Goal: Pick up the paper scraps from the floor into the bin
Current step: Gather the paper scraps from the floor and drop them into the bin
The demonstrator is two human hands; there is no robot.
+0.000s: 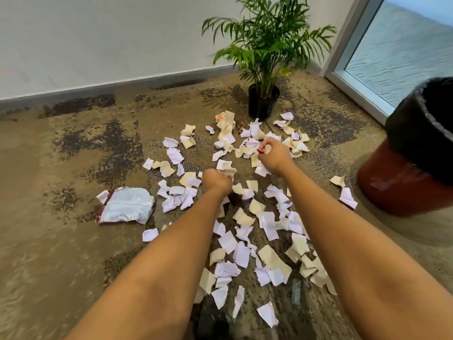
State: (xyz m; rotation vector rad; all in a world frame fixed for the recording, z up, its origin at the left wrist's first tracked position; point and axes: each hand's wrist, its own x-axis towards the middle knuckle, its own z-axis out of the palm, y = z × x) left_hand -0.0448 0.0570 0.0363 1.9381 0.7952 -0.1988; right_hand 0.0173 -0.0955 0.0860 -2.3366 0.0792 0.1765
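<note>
Dozens of torn paper scraps point(241, 218) lie scattered over the carpeted floor point(61, 253), flat or lightly crumpled, with ragged edges; some are pale lilac-white, others cream. The spread starts just in front of the potted plant point(266, 45) and runs from it toward the camera, thickest between the two outstretched forearms. The carpet is low-pile, tan, mottled with dark speckled patches.

The left hand point(217, 180) hangs over the scraps in front of the plant's pot, its fingers curled under round a crumpled whitish scrap that shows at the knuckles; motion blur hides exactly how it is gripped. The right hand point(274, 155) is nearer the plant, also low over the paper, fingers bent inward; a small red thing point(261, 150) shows at the fingertips, too small to tell what it is. A cream scrap sits right against this hand, but I cannot tell whether the fingers hold it.

The bin point(411, 168) stands to the right of the plant, well apart from it and nearer the camera: a round, reddish-brown tub lined with a glossy, wrinkled black bag folded over the rim. A few scraps lie just beside its base.

Left of the plant and nearer the camera, a crinkled silvery foil packet point(127, 204) with a dark red edge lies flat at the rim of the paper spread. The plant has slim feathery green fronds in a smooth black pot point(263, 104), set near a pale wall point(98, 33) with a grey skirting strip. A white-framed glass panel point(397, 50) rises to the right of the plant.
</note>
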